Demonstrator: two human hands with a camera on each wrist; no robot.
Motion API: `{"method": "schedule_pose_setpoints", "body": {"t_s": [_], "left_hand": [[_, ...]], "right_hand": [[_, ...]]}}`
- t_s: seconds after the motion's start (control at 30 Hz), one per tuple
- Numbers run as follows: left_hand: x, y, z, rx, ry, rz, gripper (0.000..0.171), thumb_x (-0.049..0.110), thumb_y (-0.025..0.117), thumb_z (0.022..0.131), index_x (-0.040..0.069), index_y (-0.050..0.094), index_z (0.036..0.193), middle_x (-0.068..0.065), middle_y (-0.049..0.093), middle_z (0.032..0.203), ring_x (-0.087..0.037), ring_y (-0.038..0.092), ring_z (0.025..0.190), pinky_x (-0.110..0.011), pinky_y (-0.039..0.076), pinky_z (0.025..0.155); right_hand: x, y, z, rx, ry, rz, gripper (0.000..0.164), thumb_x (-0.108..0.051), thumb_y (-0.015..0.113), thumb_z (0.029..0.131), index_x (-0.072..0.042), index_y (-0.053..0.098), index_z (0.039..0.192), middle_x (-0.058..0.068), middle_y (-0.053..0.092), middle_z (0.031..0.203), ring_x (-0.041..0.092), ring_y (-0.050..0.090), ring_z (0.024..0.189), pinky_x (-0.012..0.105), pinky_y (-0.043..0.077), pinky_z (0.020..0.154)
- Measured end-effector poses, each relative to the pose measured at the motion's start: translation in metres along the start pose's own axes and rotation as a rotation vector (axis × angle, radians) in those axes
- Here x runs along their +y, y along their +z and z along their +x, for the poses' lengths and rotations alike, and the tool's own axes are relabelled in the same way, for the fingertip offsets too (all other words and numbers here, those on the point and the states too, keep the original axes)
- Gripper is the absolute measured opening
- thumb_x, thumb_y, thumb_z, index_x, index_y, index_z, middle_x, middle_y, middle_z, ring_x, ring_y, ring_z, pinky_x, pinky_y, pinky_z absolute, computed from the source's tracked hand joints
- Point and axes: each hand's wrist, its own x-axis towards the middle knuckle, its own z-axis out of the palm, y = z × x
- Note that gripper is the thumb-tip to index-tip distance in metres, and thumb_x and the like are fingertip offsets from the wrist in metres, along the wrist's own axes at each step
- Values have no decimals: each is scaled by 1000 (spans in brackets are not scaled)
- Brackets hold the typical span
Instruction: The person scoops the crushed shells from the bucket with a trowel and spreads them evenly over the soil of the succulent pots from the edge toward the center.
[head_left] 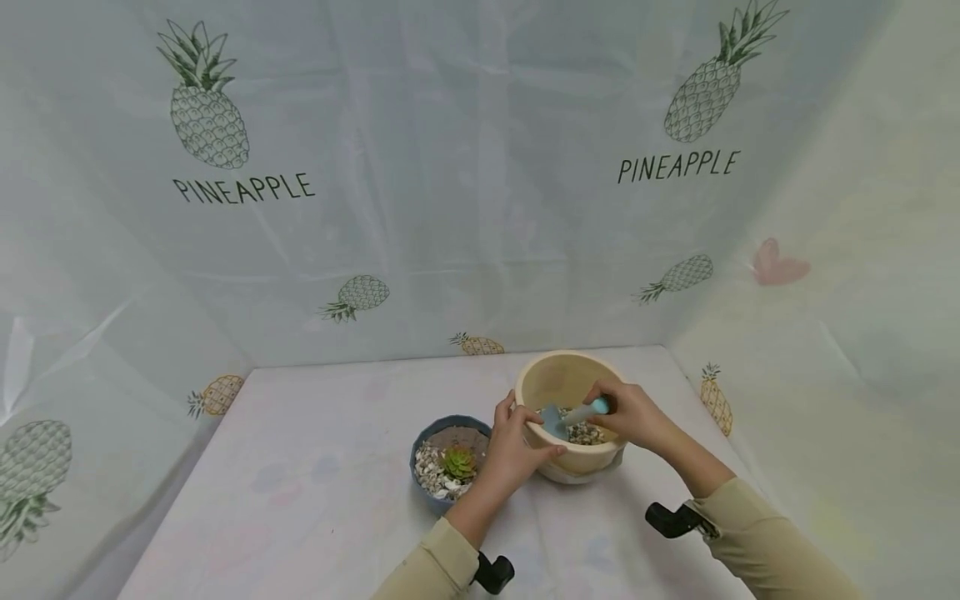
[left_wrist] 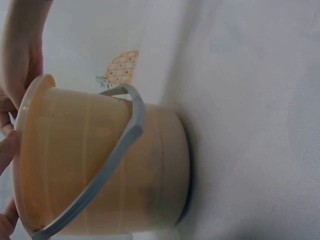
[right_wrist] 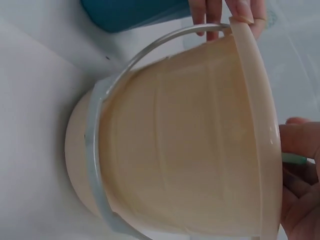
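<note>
A cream plastic bucket (head_left: 570, 460) with a grey handle (left_wrist: 117, 150) holds small mixed pebbles (head_left: 585, 433) and tips slightly toward me. My left hand (head_left: 517, 437) grips its rim on the left side, thumb along the near edge. Inside the mouth, my right hand (head_left: 630, 412) holds a small shovel (head_left: 555, 422) by its handle, the blue-grey blade low against the pebbles. Only a bit of the green-blue handle end (right_wrist: 294, 158) shows past the rim in the right wrist view. Left of the bucket stands a blue pot (head_left: 431, 500) with a green succulent (head_left: 458, 462).
White pebbles (head_left: 429, 467) cover part of the pot's surface, beside a greyish-brown patch. A pale patterned cloth (head_left: 300, 475) covers the table. Pineapple-print sheeting (head_left: 450, 192) hangs behind and on both sides.
</note>
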Motion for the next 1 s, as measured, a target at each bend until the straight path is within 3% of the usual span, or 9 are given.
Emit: {"method": "schedule_pose_setpoints", "body": {"t_s": [0.2, 0.37, 0.53, 1.0], "left_hand": [[0, 1, 1, 4, -10, 5, 43, 32, 87, 73, 15, 60, 102, -12, 21, 157, -43, 30, 138, -54, 43, 99], [0, 1, 2, 7, -8, 18, 44, 32, 87, 73, 15, 59, 102, -12, 21, 157, -42, 30, 138, -54, 43, 100], [-1, 1, 3, 4, -8, 29, 44, 33, 87, 73, 15, 59, 103, -12, 20, 157, -42, 31, 138, -54, 42, 100], [0, 1, 0, -4, -12, 17, 44, 33, 87, 74, 16, 59, 104, -10, 19, 158, -40, 27, 140, -58, 39, 102]], "right_hand": [[2, -12, -2, -97, -17, 67, 20, 3, 76, 81, -9, 66, 94, 9, 68, 101, 20, 62, 85, 30, 54, 71], [6, -21, -6, -107, 21, 153, 18, 2, 75, 83, -7, 66, 95, 13, 66, 106, 23, 63, 89, 29, 55, 74], [8, -21, -13, -62, 58, 238, 16, 3, 73, 84, -2, 65, 98, 18, 65, 107, 27, 65, 92, 29, 56, 75], [7, -20, -26, 99, 183, 345, 20, 1, 67, 90, 7, 59, 107, 19, 64, 100, 19, 67, 86, 33, 57, 73]]}}
